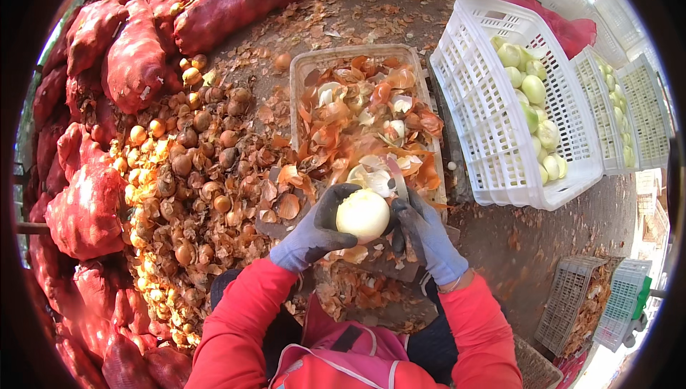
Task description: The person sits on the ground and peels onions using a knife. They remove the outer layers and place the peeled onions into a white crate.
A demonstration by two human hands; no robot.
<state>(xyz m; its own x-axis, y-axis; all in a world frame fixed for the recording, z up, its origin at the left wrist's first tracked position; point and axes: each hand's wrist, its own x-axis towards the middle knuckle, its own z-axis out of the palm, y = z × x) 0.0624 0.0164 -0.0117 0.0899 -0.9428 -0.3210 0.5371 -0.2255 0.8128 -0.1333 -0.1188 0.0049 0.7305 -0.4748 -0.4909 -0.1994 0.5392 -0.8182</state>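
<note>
A peeled, pale onion (363,216) rests in my left hand (316,233), the gloved fingers and thumb wrapped around its left side. My right hand (426,233), in a matching blue and dark glove, grips a knife (397,179) whose blade points up and away from me. Some right fingers are hidden behind the onion and the handle. Just beyond both hands, a shallow plastic tray (294,94) holds orange onion skins and white peel pieces. A loose white layer of onion (378,181) lies at the tray's near side, close to the blade.
Unpeeled onions (182,165) and dry skins form a heap at left, backed by stacked red mesh sacks (136,62). A tilted white plastic crate (482,121) of peeled onions (533,89) stands at right. Grey crates (571,303) sit at lower right. Skins litter the ground (343,24).
</note>
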